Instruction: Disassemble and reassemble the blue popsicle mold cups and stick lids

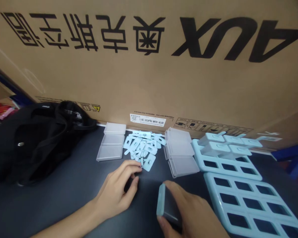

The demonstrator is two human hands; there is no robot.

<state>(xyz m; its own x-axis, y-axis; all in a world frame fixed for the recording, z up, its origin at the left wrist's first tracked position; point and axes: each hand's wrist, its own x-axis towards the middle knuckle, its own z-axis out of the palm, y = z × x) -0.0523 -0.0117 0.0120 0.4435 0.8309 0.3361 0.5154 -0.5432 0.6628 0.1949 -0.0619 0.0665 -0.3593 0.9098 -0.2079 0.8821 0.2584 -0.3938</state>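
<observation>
Right hand (188, 215) gripping a pale blue case (165, 205) near the desk's (64, 191) front edge, left hand (119, 190) curled, fingertips pinching a small tab (142, 163) from the pile of tabs (144, 147) toward the back edge.

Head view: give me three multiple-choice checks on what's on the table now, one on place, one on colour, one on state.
1. Where does the black bag lie?
A. far left of the table
B. on the trays
C. under the right hand

2. What colour are the slotted trays?
A. red
B. light blue
C. black

3. What is the right hand doing?
A. lying flat and empty
B. gripping a small light-blue-edged case
C. lifting a tray

Answers: 1 A, the bag sits at the left edge. 2 B, both trays are pale blue. 3 B, the fingers wrap the case.
</observation>
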